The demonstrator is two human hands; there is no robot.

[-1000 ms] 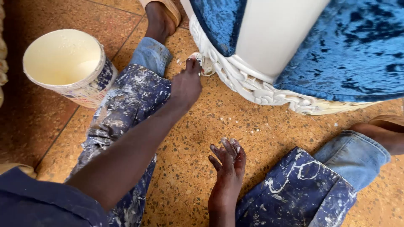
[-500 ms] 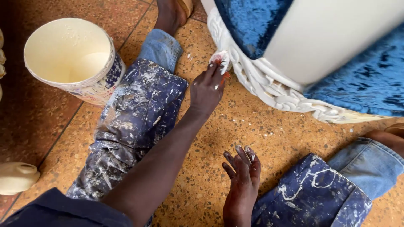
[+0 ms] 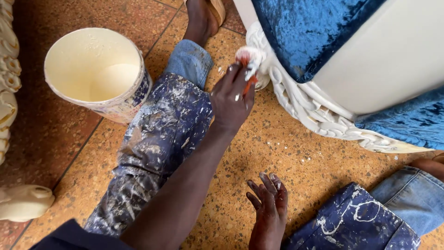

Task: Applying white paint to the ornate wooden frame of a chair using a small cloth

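Observation:
My left hand (image 3: 230, 99) reaches forward over my paint-spattered left trouser leg (image 3: 157, 139) and grips a small brush (image 3: 247, 65) with a red handle and white-loaded bristles. The bristles press against the white carved frame (image 3: 305, 104) at the bottom corner of a seat upholstered in blue velvet (image 3: 314, 32). My right hand (image 3: 268, 208) is lower down, empty, with its fingers spread just above the speckled floor beside my right knee (image 3: 356, 222). Both hands carry paint smears.
A bucket (image 3: 132, 99) of cream paint stands on the floor left of my left leg. Cream carved furniture pieces (image 3: 9, 92) line the left edge, with a carved foot (image 3: 23, 203) at the lower left. My bare foot in a sandal (image 3: 203, 16) lies at the top.
My left hand has moved further along the carved frame toward its corner, and the brush with its red handle now shows. My right hand stays low by the floor.

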